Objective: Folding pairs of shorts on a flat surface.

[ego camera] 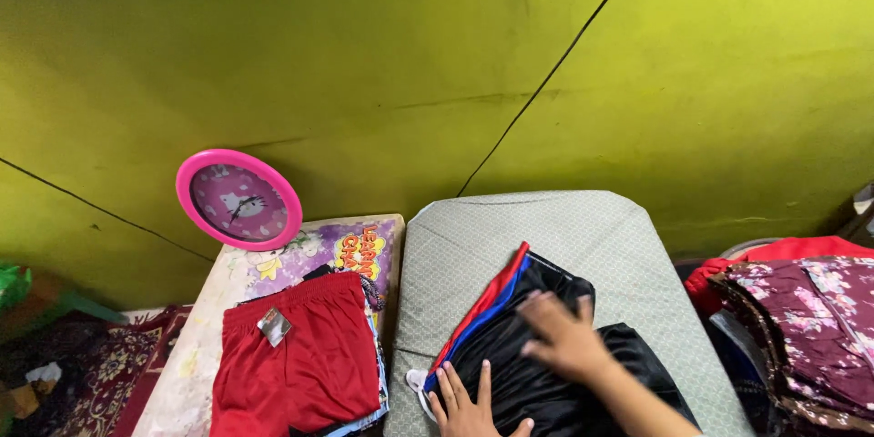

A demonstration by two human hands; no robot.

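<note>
Left edge: a patterned rug [100, 373] covers the floor beside a low table [196, 346] with a flowered top. A round pink clock [238, 199] leans upright against the yellow-green wall [391, 45] at the table's far end. Folded red shorts [296, 360] lie flat on the table, a small tag showing near the waistband, on top of other folded cloth of which only the edges show.

Centre: a padded board [555, 228] with a grey-green cover stands just beside the table. On its near half lie black shorts [519, 364] with a red and blue stripe along their left edge. The left hand [469, 405] rests palm down on the near left part of the black shorts, just right of the stripe; its fingers are straight and slightly apart, pointing away from the person, and grip nothing. The right hand [564, 337] lies flat on the middle of the same shorts, farther up the board, fingers spread and pointing left toward the stripe; it is slightly blurred, and it clasps no cloth. The black fabric extends under and beyond both palms, toward the near right.

Right edge: a heap of dark floral cloth [810, 337] sits over red cloth [801, 250], apart from the board.
</note>
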